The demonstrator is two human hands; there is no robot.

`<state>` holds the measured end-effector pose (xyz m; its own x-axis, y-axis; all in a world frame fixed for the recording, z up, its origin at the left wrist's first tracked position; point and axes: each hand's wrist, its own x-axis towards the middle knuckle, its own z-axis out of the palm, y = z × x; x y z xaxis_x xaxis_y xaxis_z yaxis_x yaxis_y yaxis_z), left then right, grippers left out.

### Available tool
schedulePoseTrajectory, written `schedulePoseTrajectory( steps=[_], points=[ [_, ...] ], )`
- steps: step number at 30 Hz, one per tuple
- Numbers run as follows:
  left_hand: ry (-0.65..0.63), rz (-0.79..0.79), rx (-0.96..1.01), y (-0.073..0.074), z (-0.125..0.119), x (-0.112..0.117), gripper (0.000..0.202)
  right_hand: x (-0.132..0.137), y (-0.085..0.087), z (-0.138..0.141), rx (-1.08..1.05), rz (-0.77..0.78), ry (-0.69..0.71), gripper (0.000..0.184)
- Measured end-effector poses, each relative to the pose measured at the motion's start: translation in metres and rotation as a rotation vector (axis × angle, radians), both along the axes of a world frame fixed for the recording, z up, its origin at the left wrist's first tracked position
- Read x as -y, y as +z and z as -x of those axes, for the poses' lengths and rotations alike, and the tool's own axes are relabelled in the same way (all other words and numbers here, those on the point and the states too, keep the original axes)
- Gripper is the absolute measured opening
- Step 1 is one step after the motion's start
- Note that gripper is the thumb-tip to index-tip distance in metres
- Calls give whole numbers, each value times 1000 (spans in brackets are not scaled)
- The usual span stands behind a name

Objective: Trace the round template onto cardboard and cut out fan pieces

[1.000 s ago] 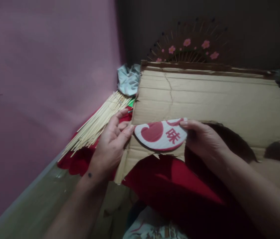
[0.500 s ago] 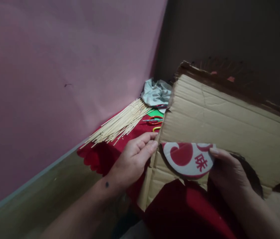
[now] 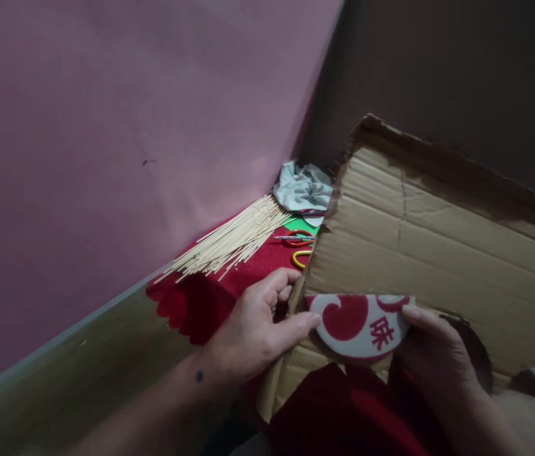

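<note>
A half-round printed card piece (image 3: pixel 359 326), white with red shapes and a red character, lies against a large brown cardboard sheet (image 3: pixel 438 253), straight edge up. My right hand (image 3: pixel 442 358) pinches its right end with the thumb on top; the other fingers are hidden behind. My left hand (image 3: pixel 258 323) is closed round the cardboard's left edge. Its thumb reaches over to the left tip of the half-round piece, and its fingers curl at the edge, partly hidden. The sheet is tilted and has curved cutouts along its lower side.
Thin wooden sticks (image 3: pixel 233 237) lie in a spread bundle on a red cloth (image 3: pixel 186 310) by the pink wall (image 3: pixel 129 95). Behind the cardboard's left edge are orange scissor handles (image 3: pixel 298 237), a yellow loop handle (image 3: pixel 300 258), a green sheet (image 3: pixel 298 223) and a crumpled pale cloth (image 3: pixel 302 185).
My left thumb has moved right from the cardboard's edge onto the tip of the half-round piece. The piece and both hands sit slightly lower in view, and the cardboard has shifted and tilted.
</note>
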<state>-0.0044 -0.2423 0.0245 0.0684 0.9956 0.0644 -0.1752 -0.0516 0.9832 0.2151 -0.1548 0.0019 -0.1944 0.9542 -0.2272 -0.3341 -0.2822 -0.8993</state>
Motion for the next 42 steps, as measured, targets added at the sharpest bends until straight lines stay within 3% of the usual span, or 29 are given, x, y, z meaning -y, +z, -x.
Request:
schedulePoseTrajectory(
  steps=[7,17,29,36,39,42],
  points=[
    [28,63,24,0,-3,1,26,-2,-6,-5,-31,2,122,21],
    [72,50,-90,3,-4,4,20,0,-4,-4,-16,15,108,23],
    [41,68,20,0,-6,5,19,2,-4,-6,-4,-24,142,21],
    [49,86,-12,-2,-7,5,19,4,-1,-4,-30,1,148,18],
    [83,61,-12,-7,-7,3,27,5,-1,-3,-29,11,108,19],
    [112,-11,-69,-10,-6,-2,57,2,-1,1,-32,20,27,15]
  ],
)
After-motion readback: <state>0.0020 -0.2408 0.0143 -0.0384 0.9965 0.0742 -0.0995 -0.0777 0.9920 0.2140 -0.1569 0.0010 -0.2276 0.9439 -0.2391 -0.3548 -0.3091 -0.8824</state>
